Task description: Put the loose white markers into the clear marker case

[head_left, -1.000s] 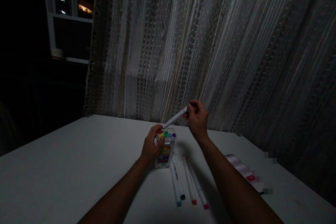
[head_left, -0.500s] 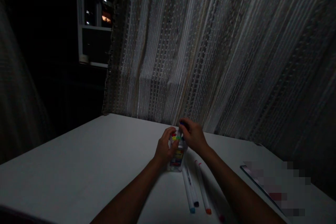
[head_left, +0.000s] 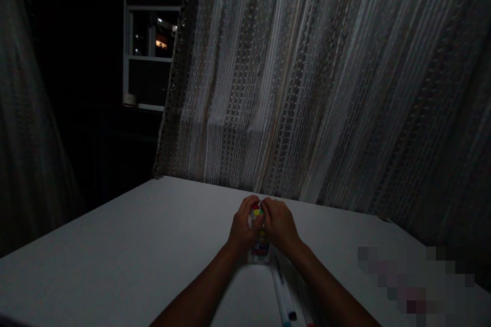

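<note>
A clear marker box (head_left: 261, 245) with a bright label stands upright on the white table (head_left: 126, 265); coloured marker caps show at its top. My left hand (head_left: 242, 229) is wrapped round its left side. My right hand (head_left: 279, 226) curls over its top right, fingers pressed at the caps; whether it grips a marker there is hidden. Several loose white markers (head_left: 284, 299) lie on the table just in front of the box, between my forearms, running off the bottom edge.
A striped grey curtain (head_left: 326, 87) hangs right behind the table's far edge. A dark window (head_left: 151, 56) with distant lights is at the upper left. A blurred flat item (head_left: 414, 278) lies on the table at the right.
My right hand carried a white marker down into the box and now rests on the box top. The view has tilted up, so the loose markers sit lower in the picture.
</note>
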Demonstrator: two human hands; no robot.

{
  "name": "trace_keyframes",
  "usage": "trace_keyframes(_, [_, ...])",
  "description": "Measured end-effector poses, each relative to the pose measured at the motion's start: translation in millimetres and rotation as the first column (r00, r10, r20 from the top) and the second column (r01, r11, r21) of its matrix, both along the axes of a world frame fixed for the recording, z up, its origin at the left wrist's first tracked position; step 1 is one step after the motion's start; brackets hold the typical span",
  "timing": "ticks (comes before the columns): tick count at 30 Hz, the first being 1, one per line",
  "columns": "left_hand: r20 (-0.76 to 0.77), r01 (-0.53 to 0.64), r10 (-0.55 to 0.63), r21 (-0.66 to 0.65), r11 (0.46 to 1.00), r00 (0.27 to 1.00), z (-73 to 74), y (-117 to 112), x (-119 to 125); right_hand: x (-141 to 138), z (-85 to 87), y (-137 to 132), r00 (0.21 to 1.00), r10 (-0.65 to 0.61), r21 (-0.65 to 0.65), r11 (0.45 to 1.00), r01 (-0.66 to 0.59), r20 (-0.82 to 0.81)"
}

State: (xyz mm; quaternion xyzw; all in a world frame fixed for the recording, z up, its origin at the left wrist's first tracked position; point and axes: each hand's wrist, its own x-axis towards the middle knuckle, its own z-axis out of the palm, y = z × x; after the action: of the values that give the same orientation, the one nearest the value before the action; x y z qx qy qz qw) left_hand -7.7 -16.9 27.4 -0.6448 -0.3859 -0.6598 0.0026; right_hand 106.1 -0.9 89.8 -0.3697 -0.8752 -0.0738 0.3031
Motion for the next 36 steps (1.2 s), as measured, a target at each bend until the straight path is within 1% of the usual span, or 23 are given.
trace_keyframes(3, [0.004,-0.001,0.001,-0.011,1.000,1.000,-1.0,0.4,0.3,0.1,-1.2,-1.5,0.999,-0.018,0.039,0.999,0.017,0.035])
trace_keyframes(8, [0.003,0.005,-0.005,-0.020,1.000,1.000,-2.6,1.6,0.8,1.7,-3.4,-2.8,1.000,-0.002,0.059,0.998,0.002,0.001])
trace_keyframes(11, [0.002,0.005,-0.005,-0.030,1.000,1.000,-3.9,3.0,0.4,1.6,-7.4,-0.4,0.997,0.047,0.102,0.994,-0.041,-0.060])
trace_keyframes(13, [0.000,0.002,-0.002,-0.034,0.999,1.000,-4.8,3.9,0.2,1.8,-9.4,1.1,0.990,0.100,0.134,0.987,-0.086,-0.101])
trace_keyframes(15, [-0.005,-0.001,0.001,-0.033,0.999,1.000,-5.5,4.4,0.1,3.1,-9.8,1.2,0.978,0.157,0.138,0.981,-0.138,-0.139])
trace_keyframes(18, [-0.013,-0.002,0.002,-0.029,1.000,1.000,-5.2,4.1,0.1,9.1,-9.1,0.1,0.943,0.247,0.123,0.967,-0.225,-0.221])
trace_keyframes(20, [-0.017,-0.001,0.000,-0.025,1.000,1.000,-4.1,3.6,0.0,16.2,-11.0,1.6,0.903,0.297,0.150,0.953,-0.262,-0.310])
trace_keyframes(23, [-0.020,-0.003,0.003,-0.032,0.999,1.000,-2.3,2.2,-0.1,30.8,-21.4,10.6,0.837,0.294,0.183,0.955,-0.235,-0.461])
trace_keyframes(25, [-0.016,-0.010,0.009,-0.044,0.999,1.000,-2.1,0.2,0.0,41.3,-33.0,19.2,0.803,0.242,0.138,0.970,-0.198,-0.545])
trace_keyframes(28, [0.010,-0.032,0.032,-0.070,0.997,0.999,-3.7,-2.9,-0.2,53.4,-52.7,30.9,0.773,0.141,0.001,0.984,-0.180,-0.619])
trace_keyframes(30, [0.032,-0.021,0.024,-0.093,0.995,0.999,-5.5,-3.1,-0.7,56.8,-64.5,37.1,0.775,0.092,-0.087,0.979,-0.187,-0.625])
trace_keyframes(32, [0.072,-0.001,0.009,-0.109,0.994,0.997,-7.1,-1.8,-0.8,56.7,-73.8,41.8,0.785,0.072,-0.143,0.969,-0.202,-0.615])
trace_keyframes(36, [0.149,0.065,-0.041,-0.160,0.985,0.988,-9.8,0.1,0.8,52.0,-84.8,44.7,0.800,0.067,-0.198,0.954,-0.227,-0.596])
